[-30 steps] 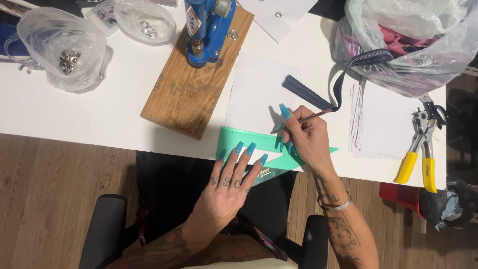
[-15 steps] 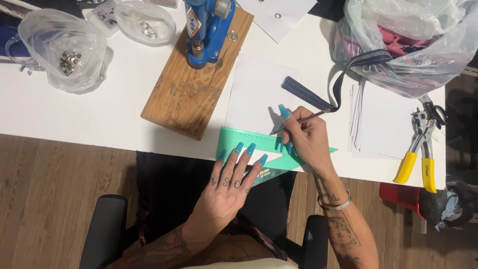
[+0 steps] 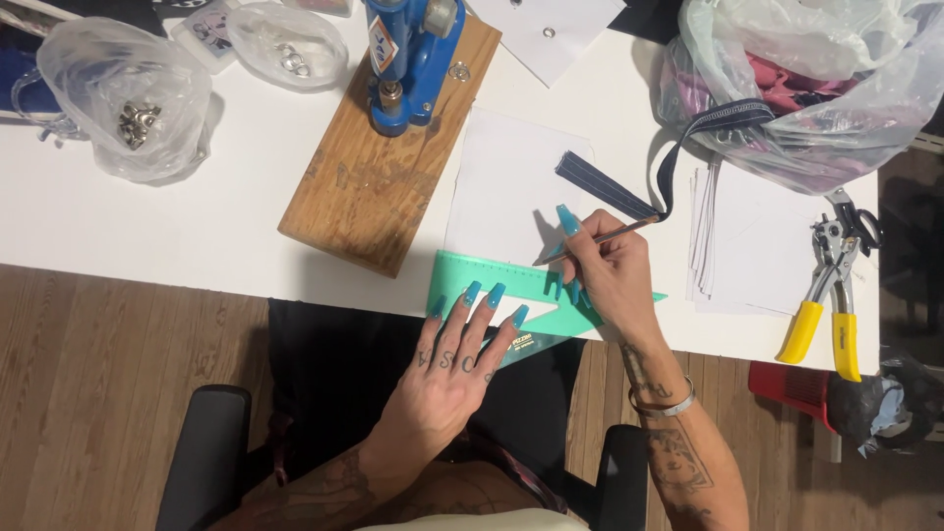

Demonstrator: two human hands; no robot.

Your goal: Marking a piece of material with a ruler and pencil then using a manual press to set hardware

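My left hand [image 3: 454, 354] lies flat with spread fingers on a green triangular ruler [image 3: 482, 277] at the white table's near edge. My right hand [image 3: 608, 273] grips a thin pencil [image 3: 618, 232], its tip touching a white sheet of paper [image 3: 511, 187] just above the ruler's upper edge. A dark blue strap [image 3: 605, 187] lies across the paper's right side, close to the pencil's far end.
A blue hand press [image 3: 411, 59] stands on a wooden board [image 3: 379, 187]. Plastic bags of metal eyelets [image 3: 133, 108] lie at the left, a big bag of fabric [image 3: 806, 79] at the right. Yellow-handled punch pliers [image 3: 831, 295] rest on a paper stack [image 3: 747, 246].
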